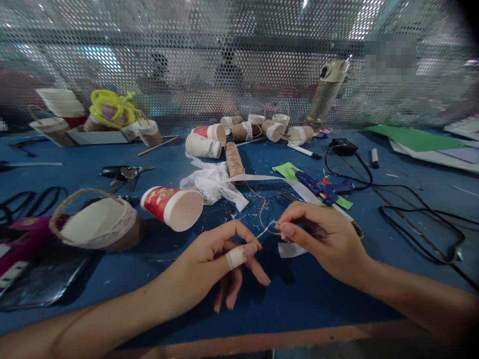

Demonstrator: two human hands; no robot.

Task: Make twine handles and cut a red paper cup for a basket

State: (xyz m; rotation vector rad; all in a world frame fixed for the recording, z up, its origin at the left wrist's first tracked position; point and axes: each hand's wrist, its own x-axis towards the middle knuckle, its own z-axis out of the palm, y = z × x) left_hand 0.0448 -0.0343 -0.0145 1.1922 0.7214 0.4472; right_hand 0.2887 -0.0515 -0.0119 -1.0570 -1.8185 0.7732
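Observation:
Between my two hands runs a thin white string (266,229), held above the front of the blue table. My left hand (228,254), with tape around its thumb, pinches one end between thumb and forefinger while its other fingers hang loose. The other end is pinched in the fingertips of my right hand (318,232). Just behind them a brown cord (262,204) curls on the table. A small white paper piece (291,250) lies under my right hand. Left of my hands a red and white paper cup (172,207) rests on its side.
A twine-wrapped basket cup (103,224) stands at left beside a phone (48,279). White lace (213,182) and a twine roll (234,162) lie mid-table. A blue glue gun (325,187) trails a black cable (415,189) at right. Behind stand several small cups and a bottle (325,94).

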